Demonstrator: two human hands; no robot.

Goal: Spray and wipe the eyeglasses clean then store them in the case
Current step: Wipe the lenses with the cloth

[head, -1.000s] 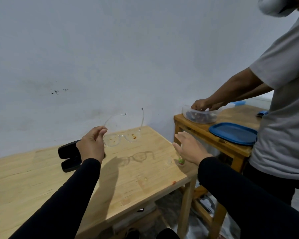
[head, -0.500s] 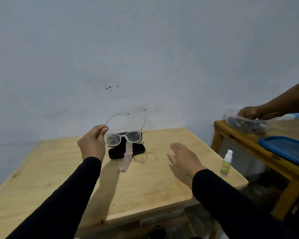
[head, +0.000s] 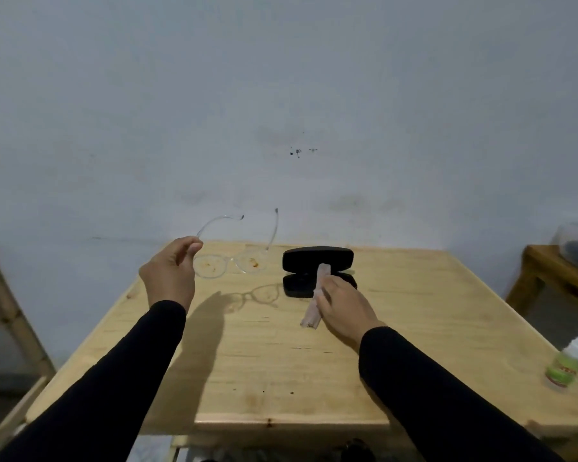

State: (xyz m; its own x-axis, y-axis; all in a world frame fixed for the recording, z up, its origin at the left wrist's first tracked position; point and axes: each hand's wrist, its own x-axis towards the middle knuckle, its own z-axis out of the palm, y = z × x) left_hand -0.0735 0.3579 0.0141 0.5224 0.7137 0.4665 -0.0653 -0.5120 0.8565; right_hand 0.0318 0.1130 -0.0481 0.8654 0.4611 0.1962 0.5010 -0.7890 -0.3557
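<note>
Eyeglasses [head: 229, 266] sit left of frame centre, held off the table [head: 414, 311], lenses smeared with orange spots, temples open and pointing up toward the wall. Your left hand [head: 169, 278] pinches the frame's left end. Long axis runs left–right, so the free end points toward the black case [head: 317, 258], open just right of centre. Your right hand [head: 344, 306] is nearer the folded cloth [head: 314, 303] — fingers on it, grip not fully visible. Spray bottle [head: 569, 365] stands well apart, lower right; likely your next reach.
</note>
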